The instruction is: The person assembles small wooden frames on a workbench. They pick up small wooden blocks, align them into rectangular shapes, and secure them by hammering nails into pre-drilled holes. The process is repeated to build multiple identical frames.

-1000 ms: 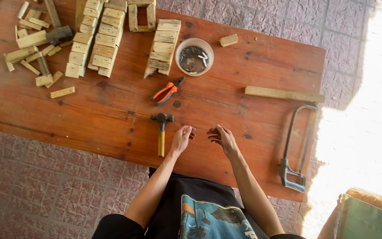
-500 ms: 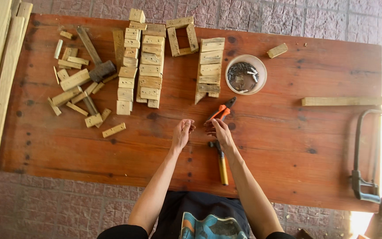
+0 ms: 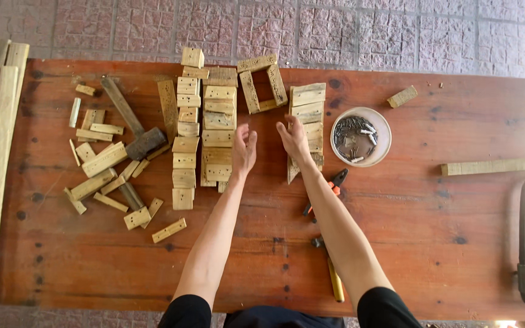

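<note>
The reddish-brown wooden counter (image 3: 432, 243) stands on a pink paved floor (image 3: 335, 30). Nearest the body, a yellow-handled hammer (image 3: 334, 280) and red-handled pliers (image 3: 329, 188) lie just right of the right forearm. Beyond them, the left hand (image 3: 243, 149) and right hand (image 3: 293, 138) are both spread wide and empty, palms facing. The left hand is over the row of pale flat wooden blocks (image 3: 219, 130); the right touches the stack of pale short boards (image 3: 307, 118). Best grip: take a block by its long edges, lifting clear of neighbours. Right of the right hand sits a round white bowl of nails (image 3: 360, 137).
</note>
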